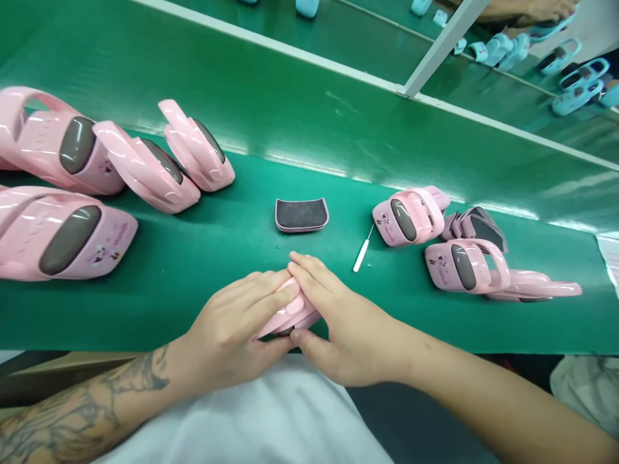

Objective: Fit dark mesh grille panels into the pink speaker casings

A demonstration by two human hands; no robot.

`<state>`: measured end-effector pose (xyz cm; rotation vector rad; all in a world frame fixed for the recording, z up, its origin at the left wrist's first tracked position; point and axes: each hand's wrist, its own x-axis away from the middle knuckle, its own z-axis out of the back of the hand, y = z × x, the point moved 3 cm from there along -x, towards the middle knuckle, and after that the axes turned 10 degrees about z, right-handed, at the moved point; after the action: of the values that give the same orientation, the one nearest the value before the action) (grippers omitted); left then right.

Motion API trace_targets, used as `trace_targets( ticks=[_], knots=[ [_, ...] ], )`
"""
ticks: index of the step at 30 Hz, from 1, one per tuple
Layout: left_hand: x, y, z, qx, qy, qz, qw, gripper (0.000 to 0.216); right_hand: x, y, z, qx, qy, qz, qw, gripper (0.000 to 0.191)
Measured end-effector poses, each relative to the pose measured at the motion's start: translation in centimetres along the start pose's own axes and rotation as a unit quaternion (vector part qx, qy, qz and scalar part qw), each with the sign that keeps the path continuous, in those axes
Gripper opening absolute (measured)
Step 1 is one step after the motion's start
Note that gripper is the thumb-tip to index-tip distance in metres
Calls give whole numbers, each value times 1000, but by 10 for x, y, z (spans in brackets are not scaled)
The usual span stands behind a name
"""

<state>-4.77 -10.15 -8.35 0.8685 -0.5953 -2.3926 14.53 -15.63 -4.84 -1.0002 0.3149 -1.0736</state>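
A pink plastic housing (294, 312) lies on the green belt (203, 258) near its front edge, mostly covered by both hands. My left hand (232, 325) wraps it from the left, fingers over its top and thumb under it. My right hand (338, 322) presses on it from the right, fingers together on top, thumb at its lower edge. A dark grey pad with a pink rim (301, 214) lies just beyond them. A small white pick tool (362, 251) rests to the right of the pad.
Several finished pink units with grey pads (62, 145) crowd the belt's left side; more (411, 219) sit at the right beside loose grey pads (476, 225). A white rail (435, 48) crosses the far belt. Blue units (575, 84) and another person's arm (522, 9) are at the top right.
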Motion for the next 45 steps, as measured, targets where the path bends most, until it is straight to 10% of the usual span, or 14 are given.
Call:
trace_targets(
  ticks=[13,24,31,39,45],
  knots=[
    [0,-2,-5,79,30,67,994,62,-8,16,-13,10,129,133,983,69],
    [0,-44,13,142,-83,156,974,65,-19,45,-15,-59,118,88,987,99],
    [-8,-53,21,154,-105,274,944,63,-30,47,-38,-143,232,55,961,91],
    [-6,-43,5,463,-21,262,846,101,-32,24,-41,-355,412,18,839,87],
    [-12,-29,-5,432,50,297,850,92,-29,32,-70,-327,340,36,881,79]
  ],
)
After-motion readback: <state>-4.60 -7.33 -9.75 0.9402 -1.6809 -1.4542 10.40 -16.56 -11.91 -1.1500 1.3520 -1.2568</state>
